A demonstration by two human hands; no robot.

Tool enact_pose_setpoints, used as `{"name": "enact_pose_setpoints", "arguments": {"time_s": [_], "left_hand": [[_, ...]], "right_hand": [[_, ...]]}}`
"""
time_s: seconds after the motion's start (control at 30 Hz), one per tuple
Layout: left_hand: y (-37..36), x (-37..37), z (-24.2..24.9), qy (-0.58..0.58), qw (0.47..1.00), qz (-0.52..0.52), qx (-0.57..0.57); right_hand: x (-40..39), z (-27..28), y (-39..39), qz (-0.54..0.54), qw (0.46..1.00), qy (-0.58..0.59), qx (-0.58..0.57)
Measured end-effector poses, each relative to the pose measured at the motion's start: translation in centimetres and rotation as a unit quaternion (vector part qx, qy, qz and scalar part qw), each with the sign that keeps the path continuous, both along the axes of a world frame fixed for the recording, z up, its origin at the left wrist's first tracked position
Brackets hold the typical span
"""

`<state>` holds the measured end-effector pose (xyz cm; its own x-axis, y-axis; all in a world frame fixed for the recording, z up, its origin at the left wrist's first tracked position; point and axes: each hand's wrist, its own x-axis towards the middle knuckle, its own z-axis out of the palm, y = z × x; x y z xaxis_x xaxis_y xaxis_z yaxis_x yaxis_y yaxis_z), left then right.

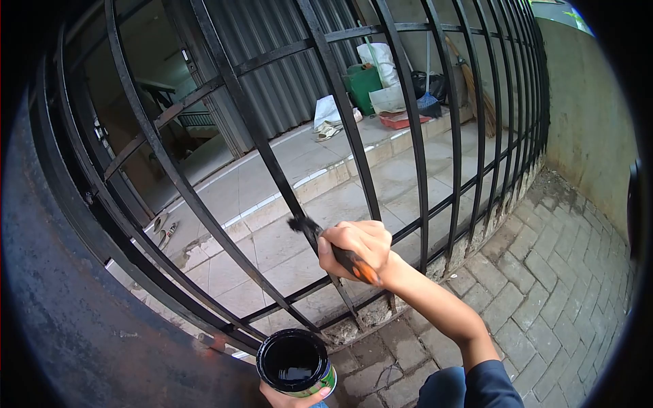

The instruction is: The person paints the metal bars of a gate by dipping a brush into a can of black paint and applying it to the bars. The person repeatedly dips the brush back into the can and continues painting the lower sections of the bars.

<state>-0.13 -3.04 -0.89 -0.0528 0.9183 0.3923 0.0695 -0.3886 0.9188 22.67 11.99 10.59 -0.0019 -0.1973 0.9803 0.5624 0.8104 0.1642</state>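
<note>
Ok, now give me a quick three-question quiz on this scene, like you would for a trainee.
1. What does the right hand hold?
A) A blue-bristled broom
B) A black-bristled paintbrush with orange on its handle
C) A red dustpan

2. True or false: the open round can of glossy black liquid stands on the gray paving, with no hand on it.

3. Fill in the blank: beyond the black metal bars, the large container beside the white sack is ____ in color.

Key: 1. B; 2. False, the left hand holds it; 3. green
</note>
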Motion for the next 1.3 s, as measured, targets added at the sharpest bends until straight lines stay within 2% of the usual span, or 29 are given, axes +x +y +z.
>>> {"name": "enact_pose_setpoints", "arguments": {"time_s": [0.07, 0.2, 0.37, 0.5, 0.6, 0.63, 0.83, 0.93, 1.07, 1.17, 1.3], "left_hand": [[0.0, -0.3, -0.2, 0.013, 1.0, 0.006, 0.004], [0.2, -0.5, -0.3, 0.009, 1.0, 0.005, -0.002], [0.0, -0.2, -0.3, -0.016, 1.0, 0.003, -0.015], [-0.1, -0.2, -0.3, -0.014, 1.0, 0.003, -0.022], [-0.1, 0.1, -0.3, -0.011, 1.0, -0.001, -0.022], [-0.1, 0.1, -0.3, -0.001, 1.0, -0.002, -0.018], [0.0, 0.1, -0.3, -0.003, 1.0, 0.005, -0.023], [0.0, 0.1, -0.4, -0.008, 1.0, 0.006, -0.03], [0.2, -0.6, -0.7, 0.032, 0.999, -0.001, -0.019], [0.0, 0.5, -0.1, -0.03, 0.999, 0.005, -0.01], [0.1, 0.2, 0.1, 0.01, 1.0, -0.007, -0.024]], "right_hand": [[0.1, 0.9, 0.2, -0.007, 0.998, 0.016, 0.066], [0.4, -1.9, -0.1, -0.049, 0.996, -0.028, 0.075], [0.8, -7.4, -0.5, -0.048, 0.994, -0.095, -0.033], [1.2, -5.9, -2.3, 0.008, 0.989, -0.069, -0.129], [0.7, -3.6, -1.5, 0.025, 0.991, -0.03, -0.127], [0.5, -2.9, -0.9, 0.029, 0.992, -0.004, -0.124], [0.2, -0.8, 0.1, 0.004, 0.998, 0.038, 0.053], [0.5, -3.6, -0.2, -0.11, 0.983, -0.08, 0.119], [0.3, -6.3, -0.8, -0.132, 0.971, -0.187, 0.066], [0.5, -6.4, -2.1, -0.133, 0.963, -0.235, -0.015], [0.6, -3.5, -2.8, -0.114, 0.974, -0.191, -0.029]]}}
